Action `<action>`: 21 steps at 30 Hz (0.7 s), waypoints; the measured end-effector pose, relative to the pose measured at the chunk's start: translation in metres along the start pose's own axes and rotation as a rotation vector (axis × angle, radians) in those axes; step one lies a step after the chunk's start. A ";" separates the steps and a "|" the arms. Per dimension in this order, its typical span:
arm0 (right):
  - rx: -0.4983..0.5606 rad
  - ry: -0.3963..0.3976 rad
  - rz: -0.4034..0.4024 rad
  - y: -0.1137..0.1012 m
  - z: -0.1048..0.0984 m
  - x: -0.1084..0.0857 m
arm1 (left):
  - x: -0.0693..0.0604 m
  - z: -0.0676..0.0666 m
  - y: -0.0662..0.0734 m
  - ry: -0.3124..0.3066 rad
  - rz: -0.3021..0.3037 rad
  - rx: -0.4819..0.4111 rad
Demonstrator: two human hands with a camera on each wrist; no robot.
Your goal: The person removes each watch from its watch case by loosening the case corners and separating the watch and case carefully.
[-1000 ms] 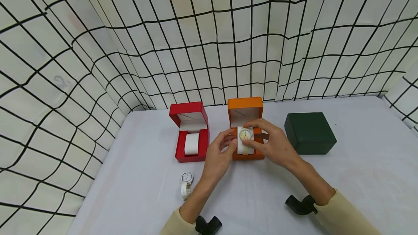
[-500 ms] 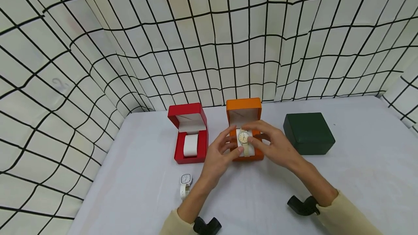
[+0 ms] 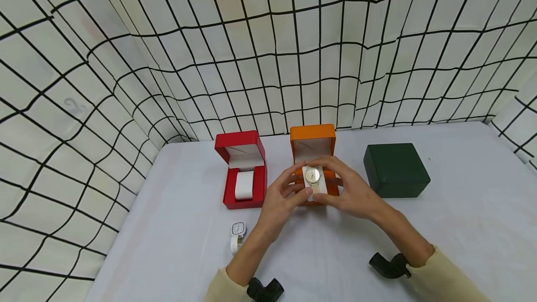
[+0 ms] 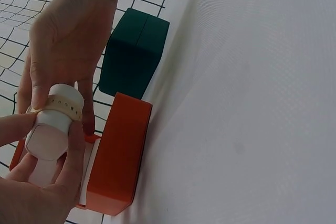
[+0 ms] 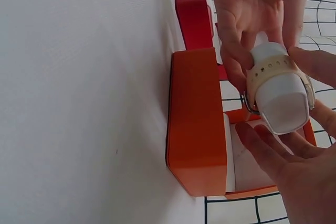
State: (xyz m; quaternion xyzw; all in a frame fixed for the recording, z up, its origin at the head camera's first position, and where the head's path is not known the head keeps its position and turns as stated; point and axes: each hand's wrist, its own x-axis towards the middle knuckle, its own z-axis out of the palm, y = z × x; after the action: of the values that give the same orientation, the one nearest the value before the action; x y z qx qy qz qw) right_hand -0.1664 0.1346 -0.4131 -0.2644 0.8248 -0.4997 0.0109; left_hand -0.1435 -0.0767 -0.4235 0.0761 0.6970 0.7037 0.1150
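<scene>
Watch on cushion, between hands

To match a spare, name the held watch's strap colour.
The strap is cream, clearest in the right wrist view.

Round watch: pale cream face, dark marks. Strap cream, buckle silvery. Cushion under it plain white. Orange box solid orange, nearer red-orange in both wrist views; lid lining greyish white. Red box solid red, lid lining also greyish white, white pad inside. Green box dark green all over, teal-ish in left wrist view. Square watch: white strap, pale face, dark marks, thin dark outline. Tablecloth plain white. Walls off-white, black line grid, faint grey squiggle at left. Sleeves plain beige. Wrist mounts black.
</scene>
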 end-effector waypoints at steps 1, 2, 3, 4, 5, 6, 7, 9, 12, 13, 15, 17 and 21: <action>0.003 0.002 -0.001 0.000 0.001 0.000 | 0.000 0.000 0.000 -0.001 -0.002 -0.008; 0.009 0.005 -0.006 0.000 0.001 0.000 | 0.000 0.000 0.001 -0.002 -0.003 -0.017; 0.009 0.010 -0.011 0.000 0.002 0.000 | 0.000 0.000 0.001 -0.004 -0.003 -0.025; 0.011 0.014 -0.014 0.000 0.002 0.000 | 0.000 0.000 0.001 -0.004 -0.004 -0.032; 0.010 0.018 -0.020 0.000 0.002 0.000 | 0.000 0.000 0.001 -0.003 -0.004 -0.037; 0.006 0.021 -0.026 0.000 0.003 0.000 | 0.000 0.000 0.000 -0.001 -0.004 -0.042; 0.001 0.025 -0.031 -0.001 0.003 0.000 | 0.000 0.000 0.000 0.001 -0.004 -0.045; -0.011 0.033 -0.038 -0.001 0.003 0.000 | 0.000 -0.001 0.000 0.003 -0.003 -0.045; -0.020 0.041 -0.043 -0.001 0.004 -0.001 | -0.001 -0.001 0.000 0.011 -0.012 -0.045; -0.020 0.043 -0.045 -0.001 0.005 -0.001 | -0.001 -0.001 0.000 0.012 -0.015 -0.044; -0.016 0.045 -0.047 -0.001 0.006 -0.001 | -0.001 -0.001 0.001 0.014 -0.021 -0.045; -0.017 0.048 -0.049 0.000 0.006 -0.002 | -0.001 -0.001 0.001 0.019 -0.030 -0.046; -0.012 0.053 -0.047 0.000 0.007 -0.002 | 0.000 -0.001 0.002 0.023 -0.041 -0.043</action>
State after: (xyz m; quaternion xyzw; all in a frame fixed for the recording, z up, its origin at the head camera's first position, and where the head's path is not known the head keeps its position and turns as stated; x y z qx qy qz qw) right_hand -0.1630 0.1297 -0.4175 -0.2706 0.8212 -0.5017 -0.0241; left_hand -0.1436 -0.0782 -0.4212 0.0512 0.6845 0.7167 0.1229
